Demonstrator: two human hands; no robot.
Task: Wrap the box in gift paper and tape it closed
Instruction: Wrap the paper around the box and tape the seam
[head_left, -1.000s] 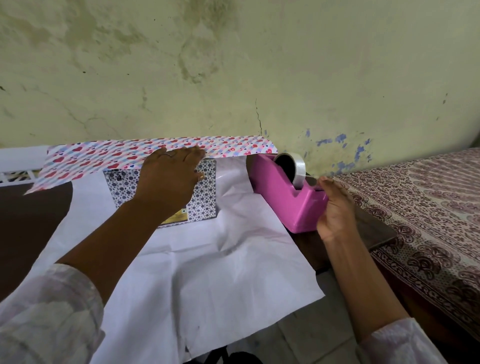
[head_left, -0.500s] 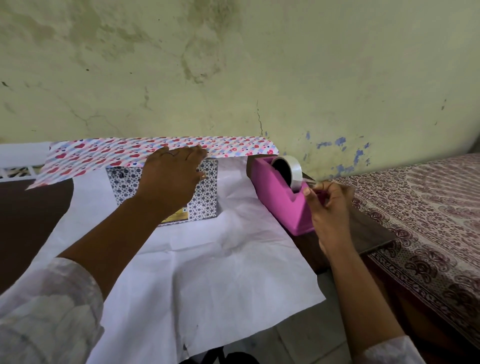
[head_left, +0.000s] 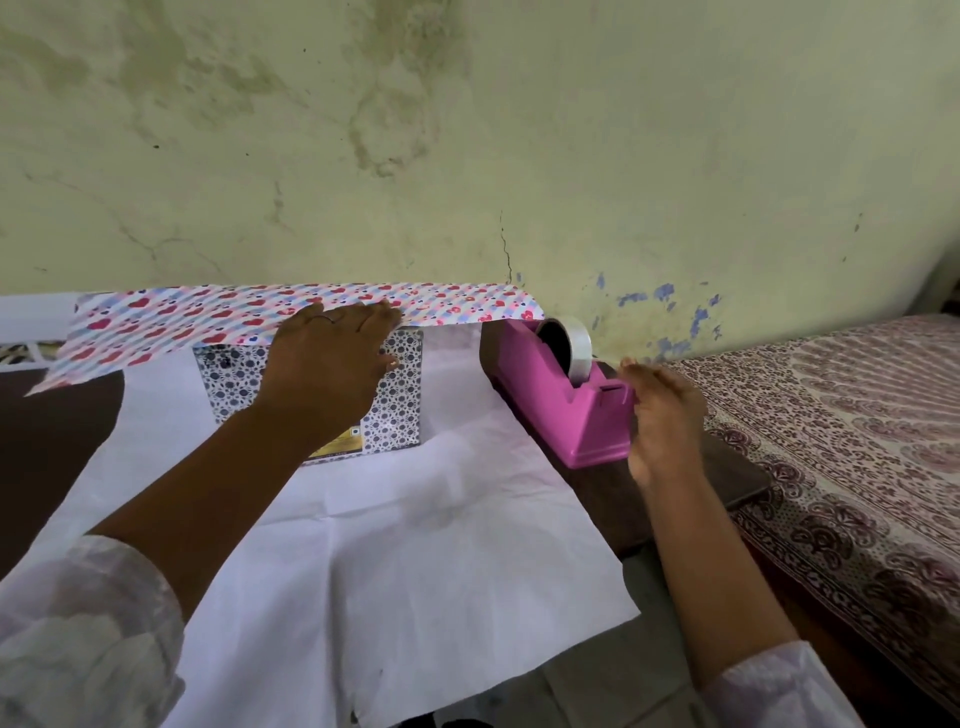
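Since half a second ago, right hand (head_left: 662, 415) has opened from its pinch at the tape dispenser (head_left: 563, 397), fingers straight, centre right. Left hand (head_left: 327, 364) presses flat, pinning gift paper (head_left: 171, 325) onto box (head_left: 397, 395), frame centre. I judge taping pending; next: draw tape. Count: one box, one sheet, one dispenser.

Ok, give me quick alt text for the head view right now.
The left hand presses the folded heart-print gift paper flat onto the patterned box, while the right hand touches the cutter end of the pink tape dispenser beside it.
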